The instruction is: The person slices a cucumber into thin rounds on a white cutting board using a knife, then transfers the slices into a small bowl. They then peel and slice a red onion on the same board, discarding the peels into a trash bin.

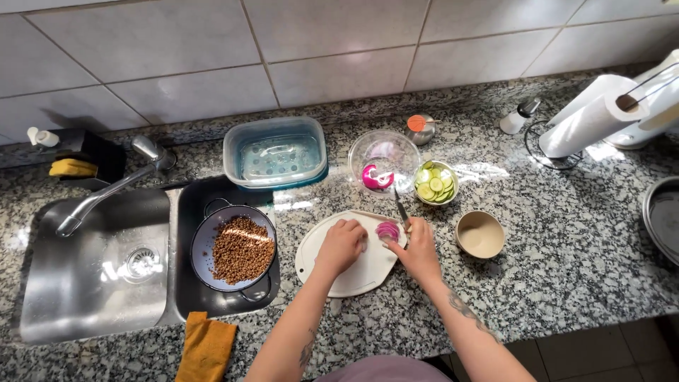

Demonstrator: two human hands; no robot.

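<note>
Head view: left hand curled beside red onion on white board; right hand grips knife, blade pointing away toward glass bowl, long axis near-vertical in frame.

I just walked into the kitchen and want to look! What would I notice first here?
First, the two hands at the white cutting board in the middle: the left hand steadies a red onion while the right hand holds a knife. Left of that, a colander of brown lentils sits in the sink, and a small bowl of cucumber slices glows green behind the board.
</note>
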